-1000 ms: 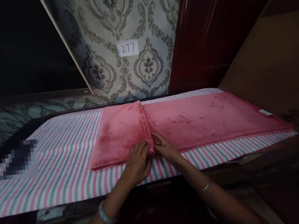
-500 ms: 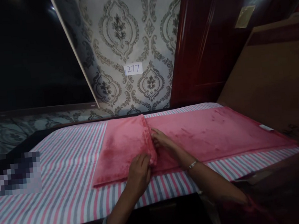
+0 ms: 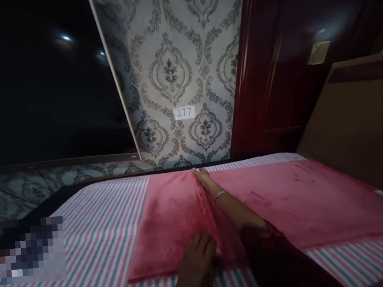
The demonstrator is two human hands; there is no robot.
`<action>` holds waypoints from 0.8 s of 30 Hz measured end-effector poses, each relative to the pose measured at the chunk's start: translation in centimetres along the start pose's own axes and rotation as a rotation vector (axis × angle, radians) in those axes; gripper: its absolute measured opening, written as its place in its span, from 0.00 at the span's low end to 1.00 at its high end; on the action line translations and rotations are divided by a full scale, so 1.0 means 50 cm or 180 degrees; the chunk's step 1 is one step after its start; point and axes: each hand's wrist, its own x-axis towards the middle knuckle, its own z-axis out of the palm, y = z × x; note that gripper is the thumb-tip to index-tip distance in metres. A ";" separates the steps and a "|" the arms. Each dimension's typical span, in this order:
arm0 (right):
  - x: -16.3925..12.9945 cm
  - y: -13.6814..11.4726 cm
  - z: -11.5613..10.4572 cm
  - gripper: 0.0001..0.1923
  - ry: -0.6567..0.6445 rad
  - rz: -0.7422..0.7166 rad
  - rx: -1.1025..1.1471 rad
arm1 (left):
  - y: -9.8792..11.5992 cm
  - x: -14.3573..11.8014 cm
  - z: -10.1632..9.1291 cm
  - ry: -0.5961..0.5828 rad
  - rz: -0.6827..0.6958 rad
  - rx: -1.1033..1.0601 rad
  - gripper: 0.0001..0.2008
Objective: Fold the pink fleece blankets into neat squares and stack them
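Note:
A pink plush cloth (image 3: 282,207) lies along a striped sheet (image 3: 96,239), its left end folded over into a thicker flap (image 3: 171,224). My left hand (image 3: 197,262) rests palm down on the near end of the fold edge, fingers pressing the flap. My right hand (image 3: 202,176) reaches far along the fold line to the cloth's back edge, fingers flat on the fabric; a thin bracelet (image 3: 219,195) sits on that wrist.
Patterned wallpaper with a small label reading 277 (image 3: 184,113) stands behind the bed. A dark red wooden door (image 3: 272,79) and a brown board (image 3: 359,134) are at the right. A dark window area fills the left.
My right hand slid along the fold from the near edge to the far edge of the cloth. My left hand stayed on the near end. The view tilted up.

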 end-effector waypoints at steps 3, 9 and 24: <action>0.023 0.007 0.008 0.19 0.0086 0.0213 -0.0169 | -0.004 -0.009 0.032 0.0376 -0.0085 -0.0059 0.26; 0.041 0.051 -0.011 0.19 0.0298 0.0380 -0.0492 | 0.012 -0.007 0.053 0.0181 0.0010 0.0119 0.19; 0.035 0.047 -0.050 0.21 0.0245 0.0055 -0.0955 | 0.042 0.001 0.052 -0.0067 -0.0179 0.0244 0.21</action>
